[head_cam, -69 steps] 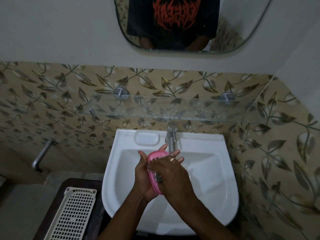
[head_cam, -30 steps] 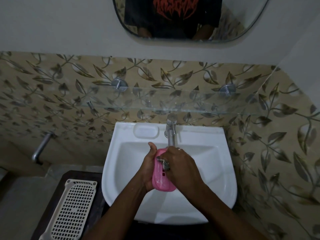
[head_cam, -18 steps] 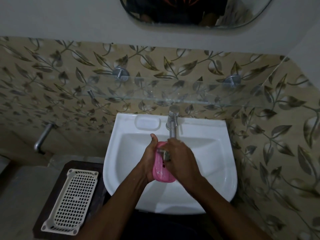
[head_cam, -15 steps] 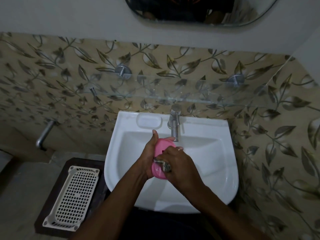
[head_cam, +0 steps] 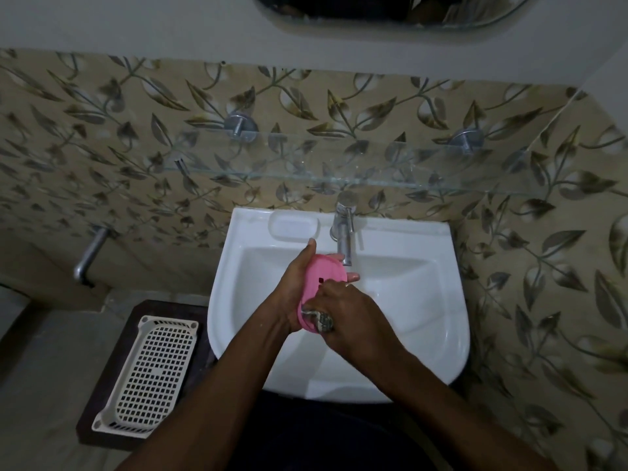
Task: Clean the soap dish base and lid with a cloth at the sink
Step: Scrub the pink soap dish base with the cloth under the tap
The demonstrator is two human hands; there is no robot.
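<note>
Pink soap dish piece [head_cam: 324, 275] is held on edge over the middle of the sink [head_cam: 428, 300], w/ the tap [head_cam: 344, 229] at 12 o'clock. L hand [head_cam: 292, 294] wraps it from 9 o'clock, thumb up, fingertips poking out the far side. R hand [head_cam: 351, 317] has fingers curled, pinching a wadded cloth [head_cam: 322, 321] against the dish's 6 o'clock end. Can't tell if it's base or lid tbh. White mesh tray [head_cam: 149, 372] sits at 8 o'clock.

- pink dish piece [head_cam: 324, 277]: near end is covered by the right hand [head_cam: 350, 314]; base or lid cannot be told.
- cloth [head_cam: 323, 321]: mostly buried in the right hand's grip; only a bunched corner is seen.
- left hand [head_cam: 290, 290]: fingers are largely hidden behind the pink dish piece.
- mirror [head_cam: 390, 11]: cut off by the top edge.
</note>
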